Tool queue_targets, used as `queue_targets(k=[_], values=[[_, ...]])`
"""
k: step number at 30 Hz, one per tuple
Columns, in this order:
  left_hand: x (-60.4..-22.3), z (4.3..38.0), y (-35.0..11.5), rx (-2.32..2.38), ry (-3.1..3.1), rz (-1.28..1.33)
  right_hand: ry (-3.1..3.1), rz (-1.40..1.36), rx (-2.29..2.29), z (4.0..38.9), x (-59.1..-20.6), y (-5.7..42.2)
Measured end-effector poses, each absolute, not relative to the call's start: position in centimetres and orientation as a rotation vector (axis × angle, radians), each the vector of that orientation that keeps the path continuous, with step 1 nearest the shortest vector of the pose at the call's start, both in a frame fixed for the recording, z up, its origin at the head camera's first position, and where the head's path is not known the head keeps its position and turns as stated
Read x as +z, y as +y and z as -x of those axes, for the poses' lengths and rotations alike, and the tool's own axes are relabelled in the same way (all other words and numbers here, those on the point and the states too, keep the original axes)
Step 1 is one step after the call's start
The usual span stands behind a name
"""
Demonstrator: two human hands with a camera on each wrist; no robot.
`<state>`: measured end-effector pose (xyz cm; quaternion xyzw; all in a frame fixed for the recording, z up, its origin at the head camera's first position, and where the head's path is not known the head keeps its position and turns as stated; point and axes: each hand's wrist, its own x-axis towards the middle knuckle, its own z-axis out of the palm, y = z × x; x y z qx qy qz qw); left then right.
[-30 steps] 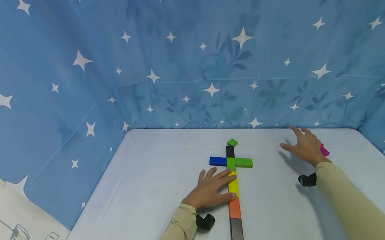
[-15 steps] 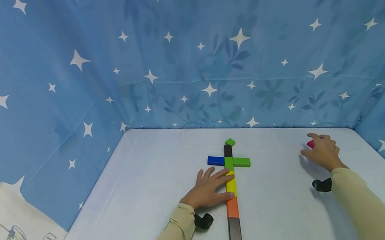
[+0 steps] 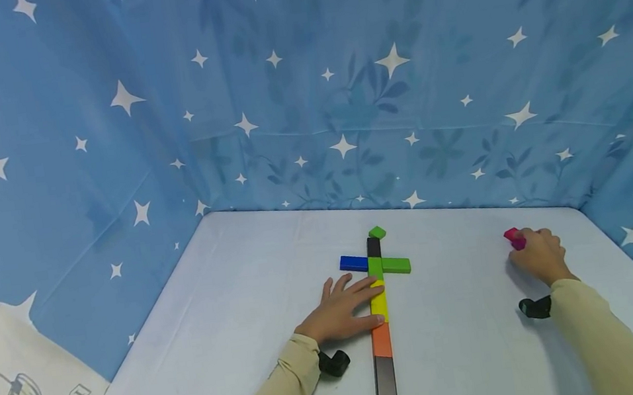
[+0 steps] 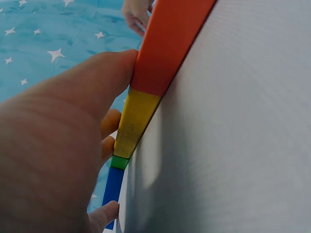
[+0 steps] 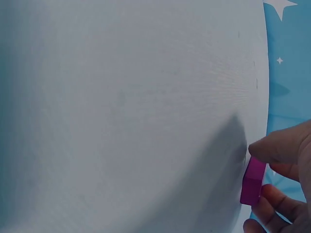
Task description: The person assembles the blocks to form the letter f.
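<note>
A row of flat coloured blocks runs lengthwise on the white table. My left hand (image 3: 340, 309) lies over it with fingers spread, fingertips on the yellow block (image 3: 380, 309) and thumb at the joint with the orange block (image 3: 381, 341). In the left wrist view the thumb touches the edge of that orange block (image 4: 167, 43). Over on the right, my right hand (image 3: 542, 256) pinches a magenta block (image 5: 253, 180) between thumb and fingers. Right at that block's far end, a red piece (image 3: 511, 234) shows in the head view.
A dark grey block (image 3: 385, 378) forms the row's near end. Blue (image 3: 354, 263) and green (image 3: 396, 266) blocks branch off sideways near a black block (image 3: 374, 246), with a small green piece (image 3: 377, 232) beyond. A starry blue curtain (image 3: 338, 88) borders the table (image 3: 458, 312).
My right hand has moved right and closed its fingers on the magenta block. My left hand has stayed in place on the row.
</note>
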<state>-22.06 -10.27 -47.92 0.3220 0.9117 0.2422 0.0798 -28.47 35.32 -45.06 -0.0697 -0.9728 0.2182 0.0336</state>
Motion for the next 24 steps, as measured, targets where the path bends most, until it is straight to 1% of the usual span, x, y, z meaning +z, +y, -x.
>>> queue_targets(k=[9,17,24], values=[[-47.9,22.0,-10.4,0.741,2.727,-0.967,-2.928,0.205,0.724,28.5,-46.2,35.7],[-48.0,22.1,-10.4,0.733,2.726,-0.976,-2.908,0.217,0.796,28.9,-46.2,35.2],[-48.0,22.1,-10.4,0.728,2.727,-0.973,-2.85,0.134,0.805,29.3,-46.1,34.0]])
